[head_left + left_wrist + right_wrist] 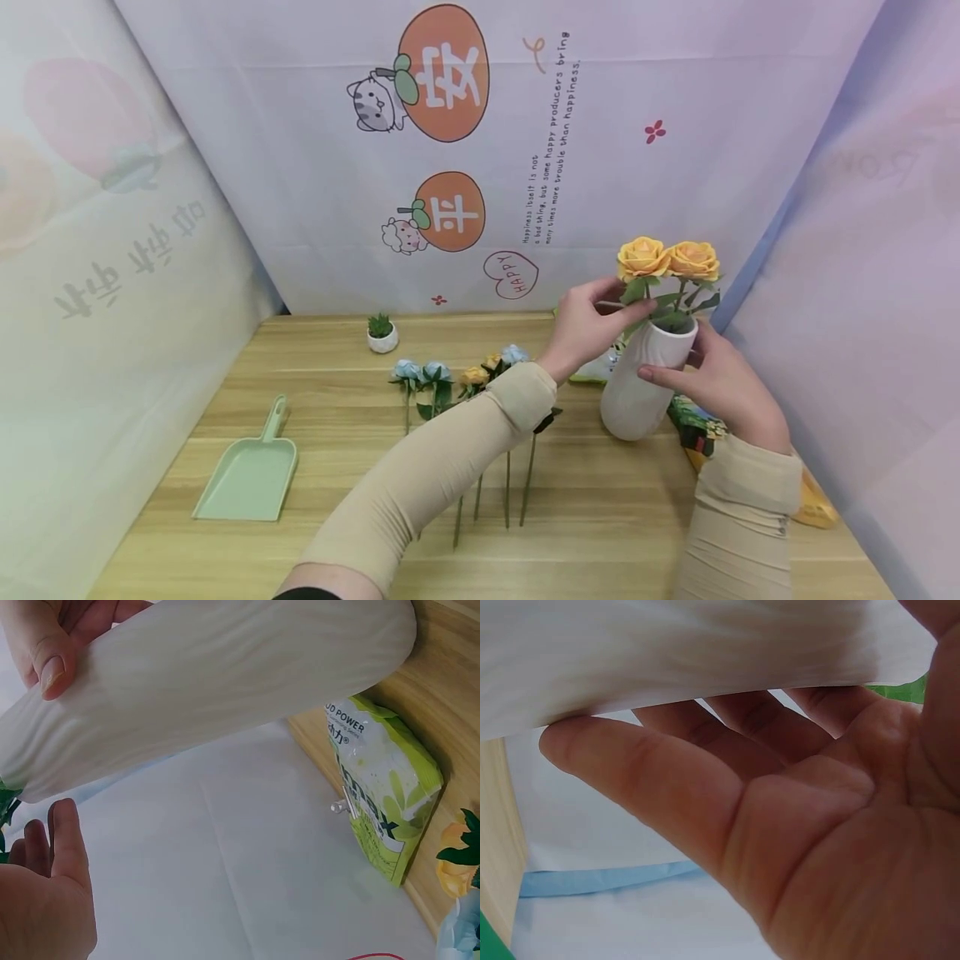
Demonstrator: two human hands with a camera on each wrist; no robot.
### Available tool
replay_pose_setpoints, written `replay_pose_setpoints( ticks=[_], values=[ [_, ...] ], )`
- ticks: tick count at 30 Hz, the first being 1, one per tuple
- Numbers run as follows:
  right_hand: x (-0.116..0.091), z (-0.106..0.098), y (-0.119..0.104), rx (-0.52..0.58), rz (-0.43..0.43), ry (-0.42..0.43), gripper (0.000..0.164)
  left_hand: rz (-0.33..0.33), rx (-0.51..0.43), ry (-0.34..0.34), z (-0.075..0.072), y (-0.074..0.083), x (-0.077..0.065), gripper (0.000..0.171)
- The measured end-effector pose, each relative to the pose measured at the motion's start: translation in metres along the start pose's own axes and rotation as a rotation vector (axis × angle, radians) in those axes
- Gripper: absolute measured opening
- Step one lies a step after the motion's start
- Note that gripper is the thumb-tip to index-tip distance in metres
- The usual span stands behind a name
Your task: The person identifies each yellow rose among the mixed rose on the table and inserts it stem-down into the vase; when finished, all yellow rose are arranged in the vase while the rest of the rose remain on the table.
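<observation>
Two yellow roses [643,258] stand in a white ribbed vase [637,383], their blooms above its mouth and green leaves at the rim. The vase leans, its top to the right in the head view. My left hand [592,323] is at the roses, thumb and fingers about a stem just above the rim; leaves and blooms partly hide the fingertips. My right hand [723,387] grips the vase's upper part from the right, thumb on the front and fingers behind. The right wrist view shows the thumb [637,761] against the vase wall.
Several blue [407,371] and yellow artificial flowers [474,377] lie mid-table, partly under my left sleeve. A green-and-white bag [386,787] stands behind the vase; another colourful package [813,500] lies right. A small potted succulent [382,335] and green dustpan [251,475] are left. Fabric walls enclose the table.
</observation>
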State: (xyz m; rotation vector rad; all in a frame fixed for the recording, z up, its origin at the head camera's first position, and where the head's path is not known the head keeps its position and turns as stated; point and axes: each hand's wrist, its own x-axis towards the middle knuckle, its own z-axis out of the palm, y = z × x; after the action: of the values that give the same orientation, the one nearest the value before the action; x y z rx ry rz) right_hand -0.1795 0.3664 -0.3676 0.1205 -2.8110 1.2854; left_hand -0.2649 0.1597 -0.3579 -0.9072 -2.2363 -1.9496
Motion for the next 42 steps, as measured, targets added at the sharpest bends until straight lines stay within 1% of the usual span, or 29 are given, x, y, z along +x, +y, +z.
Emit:
replay_pose_setpoints(
  ticks=[8, 13, 16, 20, 26, 30, 35, 42],
  values=[
    [0.002, 0.005, 0.002, 0.017, -0.005, -0.019, 0.107, -0.024, -0.049, -0.035, -0.014, -0.004, -0.010, 0.040],
    [0.002, 0.006, 0.001, 0.013, 0.001, -0.021, 0.107, -0.028, -0.075, -0.065, -0.031, -0.008, -0.019, 0.041],
    [0.003, 0.006, 0.000, 0.011, 0.006, -0.029, 0.107, -0.034, -0.080, -0.070, -0.043, -0.012, -0.024, 0.040],
    [0.004, 0.007, 0.002, 0.009, 0.007, -0.034, 0.106, -0.059, -0.104, -0.054, -0.061, -0.020, -0.031, 0.038],
    [0.004, 0.004, 0.005, -0.001, -0.018, -0.020, 0.101, -0.109, -0.221, -0.012, -0.091, -0.027, -0.043, 0.036],
    [0.005, 0.001, 0.005, 0.009, -0.015, -0.017, 0.099, -0.142, -0.270, 0.027, -0.114, -0.032, -0.054, 0.038],
    [0.006, -0.001, 0.005, -0.003, 0.004, -0.021, 0.102, -0.201, -0.273, 0.049, -0.134, -0.043, -0.070, 0.042],
    [0.004, 0.001, 0.003, -0.020, -0.002, -0.023, 0.098, -0.281, -0.251, 0.082, -0.152, -0.058, -0.098, 0.043]
  ],
)
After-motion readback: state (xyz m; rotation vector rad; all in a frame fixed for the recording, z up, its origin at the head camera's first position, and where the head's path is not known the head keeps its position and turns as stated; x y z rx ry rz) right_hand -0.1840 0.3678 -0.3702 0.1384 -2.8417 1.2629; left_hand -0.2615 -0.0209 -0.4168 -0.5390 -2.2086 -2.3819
